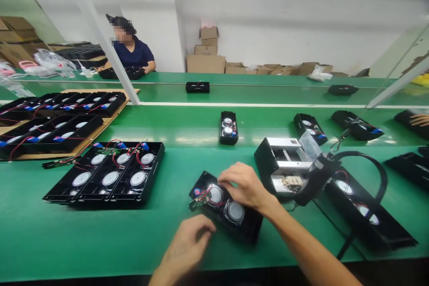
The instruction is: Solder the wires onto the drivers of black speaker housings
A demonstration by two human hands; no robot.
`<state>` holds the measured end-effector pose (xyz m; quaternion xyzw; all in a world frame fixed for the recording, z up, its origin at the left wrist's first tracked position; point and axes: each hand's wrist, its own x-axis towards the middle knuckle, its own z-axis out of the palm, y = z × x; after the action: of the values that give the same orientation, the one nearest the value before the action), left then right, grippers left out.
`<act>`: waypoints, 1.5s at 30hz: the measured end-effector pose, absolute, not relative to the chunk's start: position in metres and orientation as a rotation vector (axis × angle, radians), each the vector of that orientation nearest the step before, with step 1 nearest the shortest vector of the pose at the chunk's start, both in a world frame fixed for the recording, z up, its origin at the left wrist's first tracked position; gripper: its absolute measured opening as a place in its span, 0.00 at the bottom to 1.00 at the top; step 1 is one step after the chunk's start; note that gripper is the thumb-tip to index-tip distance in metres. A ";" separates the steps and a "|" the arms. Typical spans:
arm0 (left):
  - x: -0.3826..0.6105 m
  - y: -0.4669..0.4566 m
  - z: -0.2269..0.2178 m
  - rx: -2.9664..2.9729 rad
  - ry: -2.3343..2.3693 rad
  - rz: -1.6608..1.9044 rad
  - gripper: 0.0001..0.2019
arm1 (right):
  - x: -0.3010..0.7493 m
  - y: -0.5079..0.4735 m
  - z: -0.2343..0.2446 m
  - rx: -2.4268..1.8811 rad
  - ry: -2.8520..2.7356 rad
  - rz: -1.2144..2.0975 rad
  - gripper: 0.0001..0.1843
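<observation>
A black speaker housing with two round silver drivers, red wires and a small green circuit board lies on the green table in front of me. My right hand rests over its top, fingers curled down onto the left driver and wires. My left hand sits at the housing's near left edge, fingers bent against it by the circuit board. What the fingertips pinch is hidden.
Three housings lie side by side at my left, more on cardboard behind. A metal fixture with a black tool and cable stands right. Single housings ride the belt. A seated person works far left; another person's hand is at the right edge.
</observation>
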<state>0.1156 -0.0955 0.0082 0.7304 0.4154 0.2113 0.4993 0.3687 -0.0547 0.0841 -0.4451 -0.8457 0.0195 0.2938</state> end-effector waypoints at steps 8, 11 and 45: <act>0.085 -0.011 0.011 2.255 1.020 0.843 0.39 | 0.297 -0.094 0.053 -1.594 -2.135 0.100 0.15; 0.102 0.012 0.015 2.310 0.788 0.636 0.50 | 0.290 -0.079 0.055 -1.608 -2.211 0.089 0.14; 0.135 -0.073 0.023 2.700 0.699 0.638 0.13 | 0.363 -0.139 0.083 -1.463 -2.725 0.542 0.19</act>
<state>0.1355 -0.0732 0.0231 0.9345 0.2418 0.2209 0.1396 0.3631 -0.1387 0.0826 -0.4659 -0.8678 0.1726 0.0008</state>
